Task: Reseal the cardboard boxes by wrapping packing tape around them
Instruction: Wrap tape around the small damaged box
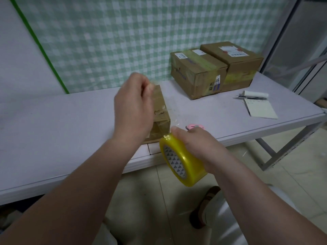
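A long pale grey desk (70, 121) stands in front of a wall covered with green and white checked cloth (123, 32). A small brown cardboard box (160, 110) sits near the front edge of the desk, with old tape on it and a torn spot on top.

The left hand (134, 106) is held up over the small box. Its grip is clenched, with the thumb and a finger pinched together on the end of a thin strip of clear tape (170, 121). The hand is a bit blurry.

The strip runs down past the right side of the small box to a fat roll of yellow packing tape (180, 160). The right hand (196, 144) has its grip wrapped round this roll and holds it in the air, just off the front edge of the desk.

A little pink thing (194, 126) lies on the desk just behind the right hand; I cannot tell what it is.

Two bigger brown cardboard boxes (196, 71) sit side by side at the back right of the desk, touching. Both have white labels and bands of yellowish tape on them.

At the right end of the desk lie a white notepad (260, 108), a dark pen (253, 97) and a small white roll of paper (254, 93).

Below the desk is a pale tiled floor (141, 191), and a brown shoe (207, 209) rests on it.
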### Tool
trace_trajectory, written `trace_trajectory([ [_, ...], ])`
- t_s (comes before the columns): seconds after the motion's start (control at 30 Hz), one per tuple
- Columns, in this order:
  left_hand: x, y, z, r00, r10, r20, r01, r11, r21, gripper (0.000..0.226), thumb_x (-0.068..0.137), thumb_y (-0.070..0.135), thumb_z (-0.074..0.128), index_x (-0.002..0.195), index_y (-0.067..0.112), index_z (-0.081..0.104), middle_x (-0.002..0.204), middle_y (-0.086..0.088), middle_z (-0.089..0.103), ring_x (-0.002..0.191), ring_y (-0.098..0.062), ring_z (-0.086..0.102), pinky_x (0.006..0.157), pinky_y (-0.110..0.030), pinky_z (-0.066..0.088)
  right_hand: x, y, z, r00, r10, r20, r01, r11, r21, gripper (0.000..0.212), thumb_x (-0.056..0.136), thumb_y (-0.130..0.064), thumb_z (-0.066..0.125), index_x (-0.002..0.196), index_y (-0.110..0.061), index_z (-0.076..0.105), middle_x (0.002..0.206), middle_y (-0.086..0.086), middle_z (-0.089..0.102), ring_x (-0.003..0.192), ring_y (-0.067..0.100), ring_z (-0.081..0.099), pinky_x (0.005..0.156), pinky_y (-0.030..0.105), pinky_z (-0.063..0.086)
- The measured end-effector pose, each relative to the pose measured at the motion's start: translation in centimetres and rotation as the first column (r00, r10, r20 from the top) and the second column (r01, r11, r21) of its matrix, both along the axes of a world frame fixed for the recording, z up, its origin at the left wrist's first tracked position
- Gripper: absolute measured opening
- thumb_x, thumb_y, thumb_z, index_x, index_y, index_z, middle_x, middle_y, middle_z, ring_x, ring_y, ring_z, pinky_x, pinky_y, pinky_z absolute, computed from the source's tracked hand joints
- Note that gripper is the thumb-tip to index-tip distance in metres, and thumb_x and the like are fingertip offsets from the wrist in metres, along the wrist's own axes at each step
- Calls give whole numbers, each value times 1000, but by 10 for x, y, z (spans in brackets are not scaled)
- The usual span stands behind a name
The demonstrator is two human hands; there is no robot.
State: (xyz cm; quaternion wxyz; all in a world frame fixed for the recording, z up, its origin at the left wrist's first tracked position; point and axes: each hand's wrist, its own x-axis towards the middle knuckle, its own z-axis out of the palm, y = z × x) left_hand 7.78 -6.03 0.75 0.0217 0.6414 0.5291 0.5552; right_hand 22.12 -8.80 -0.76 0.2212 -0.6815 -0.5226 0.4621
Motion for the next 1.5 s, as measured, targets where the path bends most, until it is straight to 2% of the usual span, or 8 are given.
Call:
trace_trajectory([
  [0.13,-16,28,0,996,-46,-79,21,958,-285,14,95,21,50,82,17,53,73,0,59,73,-19,60,61,-21,41,0,-8,-10,998,-28,-56,26,999,-33,57,88,-64,46,112,-13,59,111,8,62,98,26,60,94,48,49],
  [0.27,-20,50,-1,980,-87,-179,7,913,-409,14,95,23,50,85,15,56,70,6,51,67,-10,46,57,-12,32,-4,-10,-13,971,-114,-210,101,992,-73,43,85,-60,57,87,-17,59,104,8,65,97,27,62,95,49,49],
  [0.37,-20,63,-3,964,-144,-224,18,875,-484,16,95,27,50,85,15,56,72,8,49,72,-13,46,62,-20,36,-7,-13,-17,934,-166,-316,129,983,-135,36,83,-53,64,90,-19,56,107,7,63,100,27,61,95,50,49],
  [0.47,-22,73,-9,953,-166,-255,1,841,-541,16,95,31,50,80,25,53,75,12,51,83,-18,50,89,-41,43,-9,-15,-20,908,-210,-362,145,969,-198,32,82,-52,65,88,-25,49,108,4,59,104,27,58,96,49,48],
  [0.6,-22,78,-15,945,-170,-279,-18,825,-565,13,95,36,50,86,28,55,83,13,54,92,-17,51,99,-47,37,-16,-13,-25,879,-232,-417,161,967,-200,46,80,-51,66,109,-16,59,110,8,63,100,28,62,91,47,51],
  [0.9,-27,85,-29,936,-147,-319,-62,825,-562,14,94,38,49,82,34,53,93,9,59,108,-25,50,96,-46,36,-15,-11,-28,868,-242,-433,160,963,-218,31,83,-49,65,88,-20,54,104,7,63,97,27,63,88,46,52],
  [1.13,-26,87,-35,918,-133,-375,-104,830,-548,15,96,40,46,89,32,56,106,5,60,115,-26,41,93,-40,25,-17,-11,-31,872,-241,-426,162,963,-214,33,82,-49,64,91,-19,56,105,8,63,97,27,63,89,46,52],
  [1.5,-22,90,-31,836,-92,-541,-206,861,-464,11,95,28,47,90,19,47,95,-1,51,101,-25,44,82,-39,35,-18,-11,-36,849,-284,-446,188,951,-246,36,80,-49,67,98,-19,58,107,8,63,98,28,63,91,49,52],
])
